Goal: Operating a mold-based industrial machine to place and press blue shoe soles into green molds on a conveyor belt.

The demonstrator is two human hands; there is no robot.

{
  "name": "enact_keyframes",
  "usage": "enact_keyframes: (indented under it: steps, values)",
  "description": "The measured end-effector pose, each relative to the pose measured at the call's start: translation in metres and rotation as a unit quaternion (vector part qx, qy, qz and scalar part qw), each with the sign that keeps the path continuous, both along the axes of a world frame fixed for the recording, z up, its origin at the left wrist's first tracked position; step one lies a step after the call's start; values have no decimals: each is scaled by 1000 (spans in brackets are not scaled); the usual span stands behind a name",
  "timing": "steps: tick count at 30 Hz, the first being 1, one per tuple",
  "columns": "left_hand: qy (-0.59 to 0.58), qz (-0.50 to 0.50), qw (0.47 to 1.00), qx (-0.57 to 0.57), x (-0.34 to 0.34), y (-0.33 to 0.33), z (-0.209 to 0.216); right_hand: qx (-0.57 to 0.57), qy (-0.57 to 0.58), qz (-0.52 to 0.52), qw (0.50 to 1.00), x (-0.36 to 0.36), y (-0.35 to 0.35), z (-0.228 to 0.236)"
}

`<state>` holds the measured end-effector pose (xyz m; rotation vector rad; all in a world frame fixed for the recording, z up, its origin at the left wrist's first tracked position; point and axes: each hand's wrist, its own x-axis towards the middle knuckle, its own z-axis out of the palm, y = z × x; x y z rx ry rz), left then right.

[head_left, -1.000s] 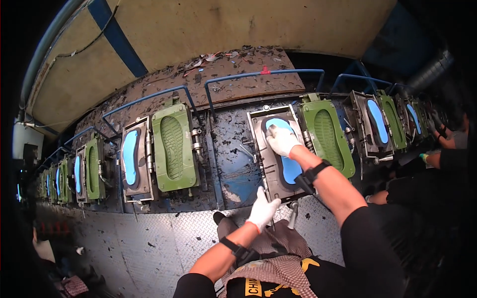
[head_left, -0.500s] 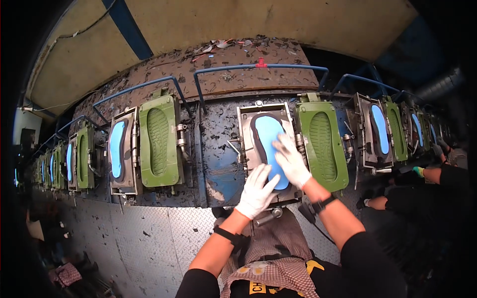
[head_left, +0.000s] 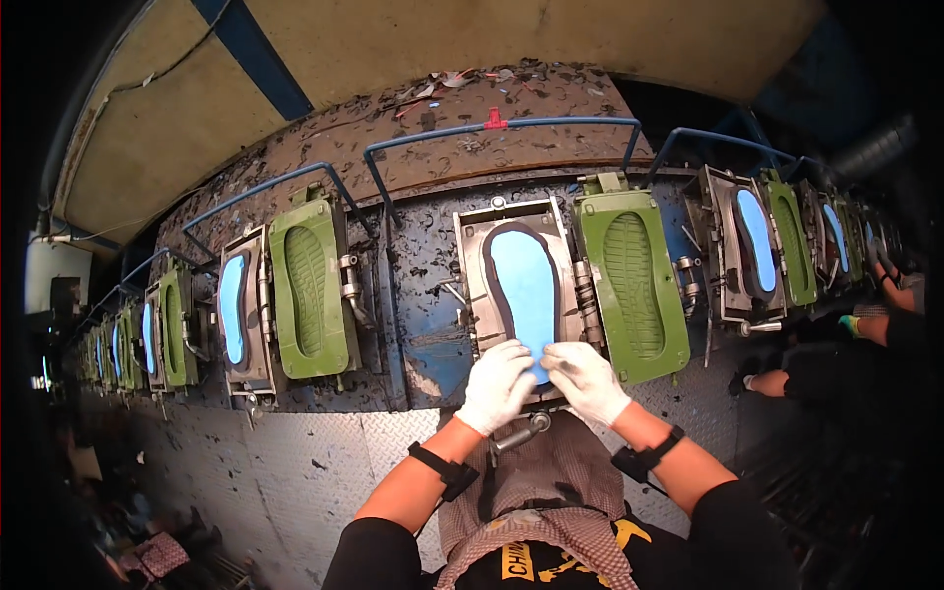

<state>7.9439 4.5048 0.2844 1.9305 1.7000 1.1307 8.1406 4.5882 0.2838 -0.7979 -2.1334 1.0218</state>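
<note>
So both white-gloved hands are down at the near, narrow end of the blue insole [head_left: 521,270], left hand [head_left: 500,382] on one side and right hand [head_left: 584,380] on the other, with just a sliver of blue between the fingertips. Fingers on both are bent and drawn in narrow; they look to be touching the insole's edges, but I honestly can't tell if either one is pinching it or only pressing. The insole lies lengthwise on a dark sole [head_left: 489,258], whose rim shows as a border around its far end and sides, and all that sits in the metal mold tray [head_left: 474,320]. Tightest side is the right: hinge [head_left: 584,292] right along the tray edge, then the open green mold half [head_left: 634,280], with the right hand just beside its near corner. Left side's roomier, with a stretch of blue bench [head_left: 433,346] full of black scraps before the next green mold [head_left: 311,280] over. Past the tray's far edge there's a blue rail [head_left: 551,122] well away from the hands. On the near side, a metal handle [head_left: 519,434] sticks out just below them, close to the person's apron [head_left: 551,482].
</note>
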Motion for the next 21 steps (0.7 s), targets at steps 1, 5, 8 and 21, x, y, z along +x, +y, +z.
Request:
enact_keyframes:
  steps: [1, 5, 8, 21]
  values:
    - [34, -28, 999, 10, 1, 2, 2, -22, 0, -26, 999, -3, 2, 12]
    - [85, -66, 994, 19, -1, 7, 0, 145, -47, -52, 987, -65, 51, 47]
    - [77, -88, 992, 52, -3, 8, -9, 224, -187, -46, 955, -132, 102, 40]
    - [193, -261, 943, 75, -23, 52, 8, 6, -57, -160, 985, -96, 74, 39]
